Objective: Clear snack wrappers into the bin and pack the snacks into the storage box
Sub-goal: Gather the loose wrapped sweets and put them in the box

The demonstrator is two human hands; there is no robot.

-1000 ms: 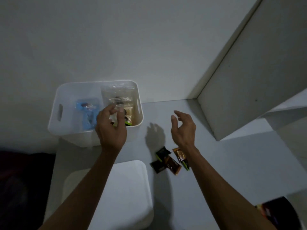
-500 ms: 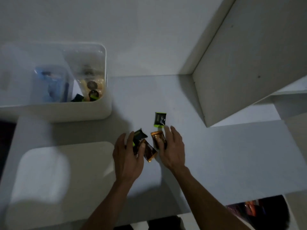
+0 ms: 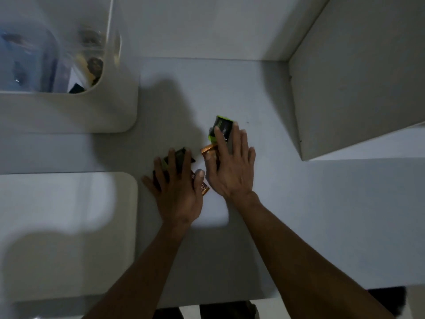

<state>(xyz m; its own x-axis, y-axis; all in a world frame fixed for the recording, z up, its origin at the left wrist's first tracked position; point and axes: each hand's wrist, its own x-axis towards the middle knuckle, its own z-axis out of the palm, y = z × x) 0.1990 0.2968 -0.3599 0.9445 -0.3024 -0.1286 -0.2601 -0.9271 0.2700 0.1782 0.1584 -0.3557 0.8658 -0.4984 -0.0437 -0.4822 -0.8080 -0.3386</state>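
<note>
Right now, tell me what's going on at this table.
A person is gathering small snack packets on the white table. The left hand lies flat over dark packets; the right hand covers an orange packet and reaches a black-and-green packet. The storage box at the upper left already holds snacks.

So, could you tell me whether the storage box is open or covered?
Open. The storage box has no lid over its rim, and packets lie visible inside it.

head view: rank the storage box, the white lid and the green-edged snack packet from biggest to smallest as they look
1. storage box and lid: look alike in size, both cut off by the frame, so no ranking between them.
2. green-edged packet: far smaller, partly under the right hand.
</note>
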